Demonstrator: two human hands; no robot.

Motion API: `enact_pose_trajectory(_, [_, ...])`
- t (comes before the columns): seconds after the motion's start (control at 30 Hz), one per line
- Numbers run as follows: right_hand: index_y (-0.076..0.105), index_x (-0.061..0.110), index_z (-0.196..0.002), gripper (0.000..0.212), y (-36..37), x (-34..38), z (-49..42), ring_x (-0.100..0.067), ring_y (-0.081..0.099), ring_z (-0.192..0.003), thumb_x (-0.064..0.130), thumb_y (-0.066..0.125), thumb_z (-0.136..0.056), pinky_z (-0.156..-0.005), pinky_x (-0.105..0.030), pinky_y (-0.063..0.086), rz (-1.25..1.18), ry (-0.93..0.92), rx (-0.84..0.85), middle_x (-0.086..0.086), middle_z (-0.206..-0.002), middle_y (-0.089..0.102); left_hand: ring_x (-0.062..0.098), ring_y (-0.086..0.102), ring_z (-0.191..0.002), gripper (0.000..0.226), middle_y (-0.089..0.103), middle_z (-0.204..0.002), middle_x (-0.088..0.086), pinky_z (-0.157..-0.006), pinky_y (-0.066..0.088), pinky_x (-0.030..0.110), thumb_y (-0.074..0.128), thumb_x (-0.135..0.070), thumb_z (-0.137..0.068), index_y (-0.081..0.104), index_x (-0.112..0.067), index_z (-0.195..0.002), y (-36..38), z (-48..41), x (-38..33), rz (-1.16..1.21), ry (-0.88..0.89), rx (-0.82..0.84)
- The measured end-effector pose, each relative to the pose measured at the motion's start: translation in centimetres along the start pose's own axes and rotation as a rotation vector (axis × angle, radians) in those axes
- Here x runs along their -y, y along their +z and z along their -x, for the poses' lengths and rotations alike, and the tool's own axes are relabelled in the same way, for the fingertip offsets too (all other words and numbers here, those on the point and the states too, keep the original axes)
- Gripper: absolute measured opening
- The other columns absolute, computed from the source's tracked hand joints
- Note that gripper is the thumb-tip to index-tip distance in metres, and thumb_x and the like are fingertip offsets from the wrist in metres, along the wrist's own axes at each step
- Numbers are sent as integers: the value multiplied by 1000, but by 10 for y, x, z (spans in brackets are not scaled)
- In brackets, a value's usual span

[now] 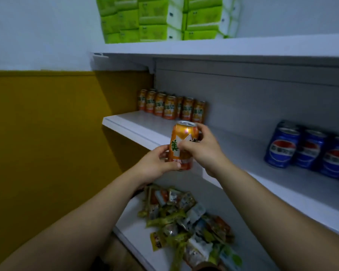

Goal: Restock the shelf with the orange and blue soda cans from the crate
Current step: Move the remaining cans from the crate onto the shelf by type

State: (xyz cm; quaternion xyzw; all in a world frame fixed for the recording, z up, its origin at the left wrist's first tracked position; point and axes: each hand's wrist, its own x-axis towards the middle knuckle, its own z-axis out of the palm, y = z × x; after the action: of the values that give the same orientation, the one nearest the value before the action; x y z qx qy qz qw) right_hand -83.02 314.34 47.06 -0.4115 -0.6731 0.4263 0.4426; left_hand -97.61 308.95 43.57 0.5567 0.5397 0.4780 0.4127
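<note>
Middle shelf (137,126) — soda cans in two groups

Orange cans (170,107) stand upright in a tight cluster at its back left corner. Blue cans (305,147) stand well apart from them at the far right. The top shelf (243,47) carries stacked green packs (137,18) — the bottom shelf (133,229) holds a loose heap of snack packets (188,218).

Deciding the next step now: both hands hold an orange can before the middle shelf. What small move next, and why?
Probably carry the orange can forward and set it upright by the row of orange cans, on bare shelf beside them. Left hand and right hand both grip it; the blue cans stand apart, further right.
</note>
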Motion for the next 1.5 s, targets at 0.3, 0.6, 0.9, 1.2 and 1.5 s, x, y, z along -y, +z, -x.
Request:
enact_pose_trajectory(0.3, [43,26,-132,66,-52,-34,-47,-16,55,-108,19,77,-76,-92,-35,47,105,31,-136,12,-106,56,20,22,-143,65,25,-156,1,-117,14,45,35,-60,-93,32,-23,-147,-1,-101,15,-1018,-29,45])
enact_pose_trajectory(0.6, [14,33,-148,96,-41,-60,-122,-18,53,-121,28,78,-76,-100,-35,44,312,9,49,5,-136,52,24,11,-146,74,15,-159,-2,-114,7,57,27,-72,-87,23,-33,-149,-37,-176,21,-1190,-203,44])
enact_pose_trajectory(0.9, [-3,34,-153,116,-6,-97,-221,-28,45,-132,39,81,-72,-108,-45,40,425,-51,23,-3,-152,38,20,4,-147,78,9,-160,-8,-114,1,59,26,-78,-81,19,-39,-148,-42,-197,39,-1243,-191,1])
enact_pose_trajectory(1.2, [9,16,-154,98,29,-118,-299,-28,39,-137,37,73,-83,-109,-38,35,480,-46,-83,-9,-153,36,17,3,-147,76,10,-159,-9,-116,1,57,27,-77,-81,21,-41,-147,-44,-196,42,-1205,-143,-37])
enact_pose_trajectory(1.5, [15,10,-153,84,40,-125,-320,-32,43,-133,41,62,-90,-104,-38,39,607,-79,-126,-14,-149,40,16,1,-147,75,9,-160,-10,-116,1,55,26,-77,-82,19,-41,-148,-44,-195,44,-1186,-128,-48])
